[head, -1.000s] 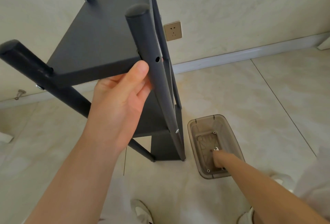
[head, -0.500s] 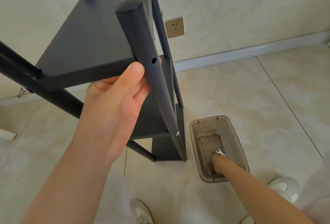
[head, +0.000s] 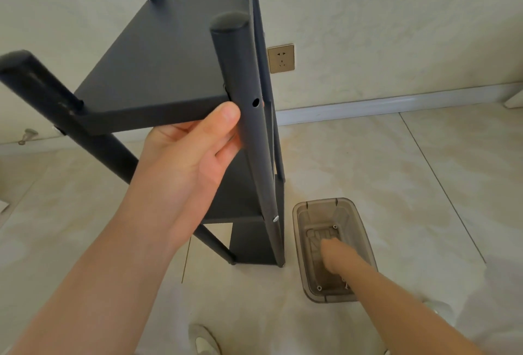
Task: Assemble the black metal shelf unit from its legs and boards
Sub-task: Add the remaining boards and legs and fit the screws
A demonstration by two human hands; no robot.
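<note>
On tiled floor [head: 396, 184] beside wall [head: 396, 29]: shelf unit [head: 254, 241] stands upright, legs up, lower board [head: 240, 201] fitted. Screw head [head: 275, 218] present where lower board meets near right leg [head: 243, 77]. Top board [head: 169, 71] sits between legs. Left hand [head: 186, 156] grips its near corner, thumb on front edge, fingers curled beneath. Hole [head: 255, 102] in near right leg at that corner empty; fastening judged outstanding. Right hand [head: 334, 255] down inside brown plastic bin [head: 297, 241] beside unit's foot. Its fingers blurred, grasp cannot be determined. Assessment: late stage, top-board fixing remains.
</note>
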